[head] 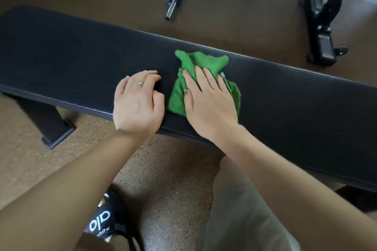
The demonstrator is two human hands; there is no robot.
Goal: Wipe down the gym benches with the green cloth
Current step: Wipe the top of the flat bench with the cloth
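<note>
A long black padded gym bench (81,61) runs across the view from upper left to lower right. A crumpled green cloth (204,63) lies on its middle. My right hand (208,102) presses flat on the cloth with straight, spread fingers, covering its near part. My left hand (138,102) rests on the bare pad just left of the cloth, fingers loosely bent over the near edge, a ring on one finger. It holds nothing.
The bench's black leg and foot (55,128) stand on the speckled brown floor at the left. Behind the bench stands another black machine frame (324,26) with a metal peg (172,9). My shoe (102,222) and trouser leg (240,210) are below.
</note>
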